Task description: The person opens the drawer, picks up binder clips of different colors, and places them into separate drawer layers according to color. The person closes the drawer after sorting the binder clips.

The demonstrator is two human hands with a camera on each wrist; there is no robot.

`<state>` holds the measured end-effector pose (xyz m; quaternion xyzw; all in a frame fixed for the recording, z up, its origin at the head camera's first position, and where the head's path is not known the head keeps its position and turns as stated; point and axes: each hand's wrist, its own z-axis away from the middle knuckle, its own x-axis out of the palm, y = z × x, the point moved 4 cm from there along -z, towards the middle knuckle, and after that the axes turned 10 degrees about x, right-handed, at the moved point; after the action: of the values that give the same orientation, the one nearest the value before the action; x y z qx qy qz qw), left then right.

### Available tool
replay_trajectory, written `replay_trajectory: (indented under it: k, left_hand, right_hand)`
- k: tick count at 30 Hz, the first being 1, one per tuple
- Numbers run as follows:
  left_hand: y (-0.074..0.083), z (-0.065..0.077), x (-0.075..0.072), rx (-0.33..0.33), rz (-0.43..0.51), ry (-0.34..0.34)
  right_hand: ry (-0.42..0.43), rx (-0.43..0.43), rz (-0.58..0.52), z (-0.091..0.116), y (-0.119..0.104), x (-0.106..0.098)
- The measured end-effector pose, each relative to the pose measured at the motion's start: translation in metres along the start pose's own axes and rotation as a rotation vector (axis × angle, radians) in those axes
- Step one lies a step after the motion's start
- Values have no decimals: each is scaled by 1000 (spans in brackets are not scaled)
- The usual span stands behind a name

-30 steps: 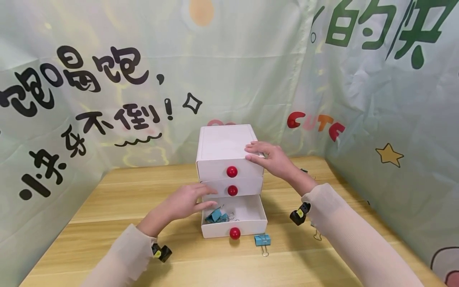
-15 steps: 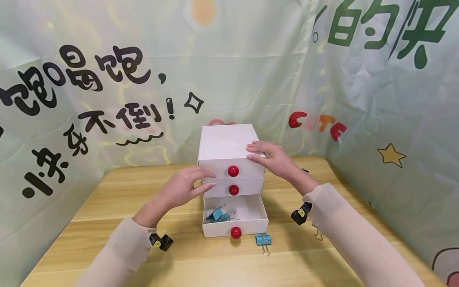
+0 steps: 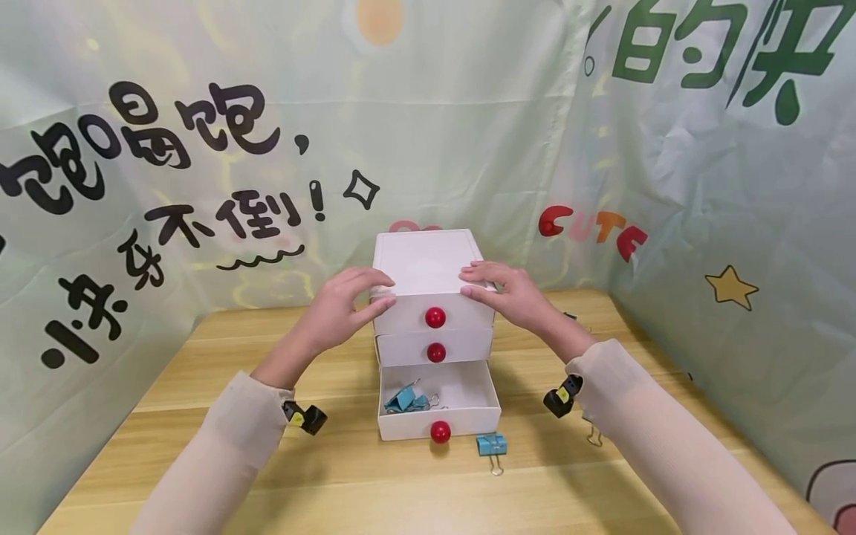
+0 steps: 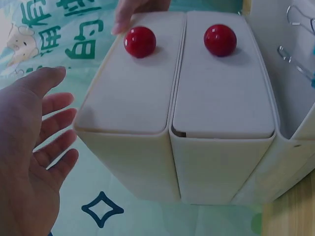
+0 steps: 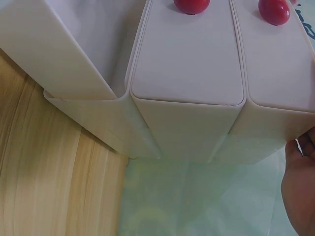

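A white unit with several stacked drawers (image 3: 428,260) and round red knobs (image 3: 435,318) stands on the table. Its bottom drawer (image 3: 461,425) is pulled out, with blue binder clips (image 3: 408,400) inside. My left hand (image 3: 337,308) is at the unit's top left edge, fingers loosely extended. In the left wrist view that hand (image 4: 34,142) holds nothing, and contact with the unit is hard to tell. My right hand (image 3: 508,297) rests on the top right edge, fingers over the top. Only part of the right hand (image 5: 300,187) shows in the right wrist view.
A blue binder clip (image 3: 492,445) lies on the wooden table (image 3: 414,498) just in front of the drawer. Another clip (image 3: 594,437) is partly hidden by the right sleeve. Printed cloth (image 3: 468,148) stands behind and at both sides.
My left hand has risen from beside the open bottom drawer to the top left edge of the unit. My right hand has stayed on the top right edge.
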<state>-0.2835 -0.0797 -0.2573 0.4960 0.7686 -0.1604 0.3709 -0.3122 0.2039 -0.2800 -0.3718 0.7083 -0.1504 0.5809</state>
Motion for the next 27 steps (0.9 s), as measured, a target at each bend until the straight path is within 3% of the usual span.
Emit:
replay_trajectory:
  k: [8,12,19,27]
  left_hand:
    - [-19,-12,12,-168,43,-142]
    - [-24,-15,21,-215,77,-198]
    - [-28,-17,27,-218,33,-225]
    - [-30,-17,30,-279,20,-217]
  right_hand:
    - [4,-3,6,-1,0,0]
    - [4,-6,10,0,0,0]
    - [5,-2,6,0,-1,1]
    - [9,-12,-3,2,-2,0]
